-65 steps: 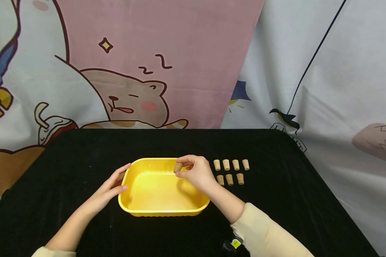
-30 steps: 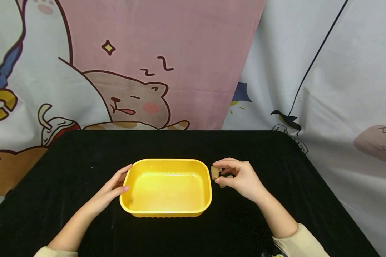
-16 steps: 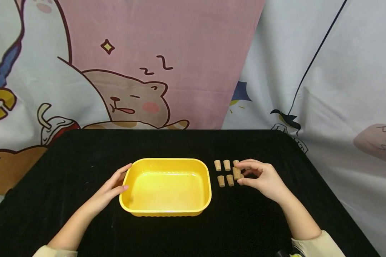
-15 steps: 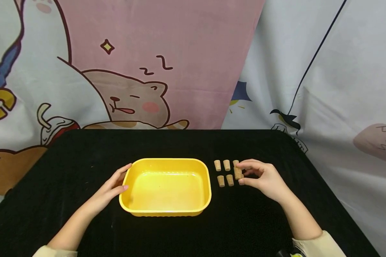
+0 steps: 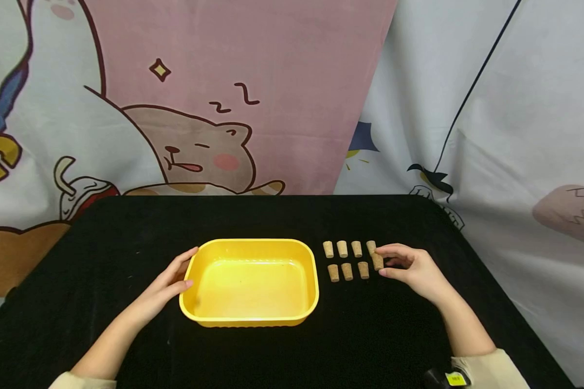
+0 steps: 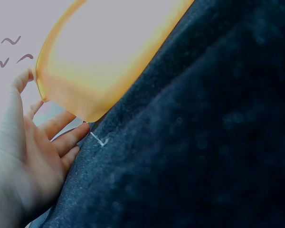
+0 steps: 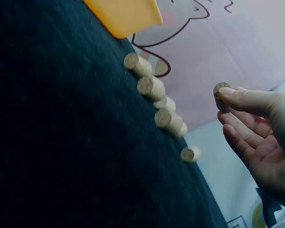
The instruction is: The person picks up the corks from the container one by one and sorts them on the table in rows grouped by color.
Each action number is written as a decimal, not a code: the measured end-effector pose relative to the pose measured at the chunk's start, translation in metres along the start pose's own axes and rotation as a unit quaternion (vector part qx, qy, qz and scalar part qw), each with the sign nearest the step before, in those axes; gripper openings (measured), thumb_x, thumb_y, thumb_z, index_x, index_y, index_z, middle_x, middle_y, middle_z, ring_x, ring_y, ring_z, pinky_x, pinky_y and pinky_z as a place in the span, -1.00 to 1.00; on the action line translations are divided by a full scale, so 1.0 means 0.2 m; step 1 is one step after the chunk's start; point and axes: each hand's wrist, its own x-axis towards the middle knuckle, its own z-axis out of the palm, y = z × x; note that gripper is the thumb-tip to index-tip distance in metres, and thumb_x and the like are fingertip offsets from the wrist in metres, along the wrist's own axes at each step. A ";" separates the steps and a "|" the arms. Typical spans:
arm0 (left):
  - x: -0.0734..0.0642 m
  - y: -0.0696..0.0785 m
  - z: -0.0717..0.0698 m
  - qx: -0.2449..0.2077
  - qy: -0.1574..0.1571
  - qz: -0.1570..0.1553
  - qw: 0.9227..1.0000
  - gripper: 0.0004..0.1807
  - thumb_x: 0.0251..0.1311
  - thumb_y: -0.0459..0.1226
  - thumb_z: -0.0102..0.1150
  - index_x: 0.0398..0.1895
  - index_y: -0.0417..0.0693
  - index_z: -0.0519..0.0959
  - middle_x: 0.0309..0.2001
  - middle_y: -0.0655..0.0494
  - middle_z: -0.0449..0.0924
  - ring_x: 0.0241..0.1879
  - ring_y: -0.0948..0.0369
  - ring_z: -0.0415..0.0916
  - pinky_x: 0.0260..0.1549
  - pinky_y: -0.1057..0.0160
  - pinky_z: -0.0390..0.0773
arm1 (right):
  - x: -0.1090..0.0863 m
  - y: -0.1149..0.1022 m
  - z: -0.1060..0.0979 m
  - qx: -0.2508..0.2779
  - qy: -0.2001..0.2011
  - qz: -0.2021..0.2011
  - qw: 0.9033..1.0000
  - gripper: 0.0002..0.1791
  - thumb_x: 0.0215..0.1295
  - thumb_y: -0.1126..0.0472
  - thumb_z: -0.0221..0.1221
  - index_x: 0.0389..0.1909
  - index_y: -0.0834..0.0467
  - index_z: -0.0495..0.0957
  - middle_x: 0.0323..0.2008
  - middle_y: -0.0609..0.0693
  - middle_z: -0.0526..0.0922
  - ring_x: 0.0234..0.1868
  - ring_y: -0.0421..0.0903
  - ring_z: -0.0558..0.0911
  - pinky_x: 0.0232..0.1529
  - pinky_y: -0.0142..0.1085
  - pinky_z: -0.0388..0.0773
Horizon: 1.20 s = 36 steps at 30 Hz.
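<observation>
A shallow yellow plastic tray (image 5: 248,322) sits on the black cloth, with nothing lying inside it. My left hand (image 5: 164,283) holds the tray's left end, thumb over the rim and fingers along the outer wall; in the left wrist view the same hand (image 6: 38,156) is against the tray's end wall (image 6: 80,107). Between thumb and fingertips, my right hand (image 5: 416,270) pinches a cork stopper (image 5: 377,262). The right wrist view shows this cork (image 7: 221,97) raised off the cloth. Left of it, cork stoppers (image 5: 342,249) stand in two rows, the front row (image 5: 347,272) being shorter.
Black cloth (image 5: 253,356) covers the table. Behind its far edge hangs a curtain (image 5: 297,97) with cartoon animals. A dark device with a yellow-green label (image 5: 456,379) is at the right sleeve cuff.
My right hand went from above the tray, carrying a cork, to the right, past the rows to their right end. All the row corks show again. My left hand stayed on the tray.
</observation>
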 end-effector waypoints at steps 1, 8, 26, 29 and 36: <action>0.00 0.00 0.00 0.001 0.000 0.000 1.000 -0.35 0.40 -0.33 -0.14 0.49 -0.09 -0.06 0.33 -0.38 0.14 0.13 -0.17 0.33 -0.06 0.24 0.50 | 0.00 0.01 0.00 -0.001 0.000 0.002 1.000 -0.55 0.12 0.34 0.31 0.08 0.24 0.53 0.04 0.15 0.56 -0.06 -0.19 0.57 -0.09 -0.37 0.52; 0.00 -0.01 0.00 -0.004 -0.004 0.011 1.000 -0.35 0.40 -0.34 -0.14 0.49 -0.10 -0.07 0.33 -0.38 0.14 0.10 -0.10 0.38 -0.05 0.26 0.49 | -0.02 0.11 0.00 -0.012 -0.010 0.012 1.000 -0.55 0.15 0.31 0.29 0.09 0.25 0.52 0.06 0.17 0.55 -0.06 -0.15 0.57 -0.08 -0.36 0.51; 0.00 -0.01 -0.01 -0.009 -0.008 0.017 1.000 -0.35 0.39 -0.36 -0.14 0.49 -0.13 -0.07 0.32 -0.41 0.15 0.08 0.07 0.43 -0.06 0.27 0.50 | -0.02 0.26 0.02 -0.025 -0.018 0.010 0.999 -0.56 0.13 0.38 0.27 0.08 0.28 0.52 0.07 0.21 0.54 -0.04 -0.19 0.57 -0.07 -0.37 0.51; 0.00 -0.01 0.00 -0.010 -0.008 0.017 1.000 -0.35 0.39 -0.36 -0.14 0.49 -0.13 -0.07 0.32 -0.40 0.15 0.08 0.06 0.43 -0.05 0.27 0.50 | -0.02 0.26 0.03 -0.036 -0.017 0.012 0.999 -0.56 0.12 0.38 0.26 0.08 0.28 0.52 0.07 0.21 0.54 -0.02 -0.11 0.56 -0.06 -0.38 0.51; 0.00 0.00 0.00 -0.007 -0.006 0.014 1.000 -0.35 0.40 -0.34 -0.14 0.49 -0.12 -0.07 0.33 -0.39 0.15 0.10 -0.07 0.40 -0.05 0.27 0.49 | -0.02 0.25 0.03 -0.047 -0.021 0.034 0.998 -0.55 0.12 0.37 0.26 0.09 0.25 0.52 0.09 0.18 0.54 0.04 0.08 0.53 -0.05 -0.39 0.49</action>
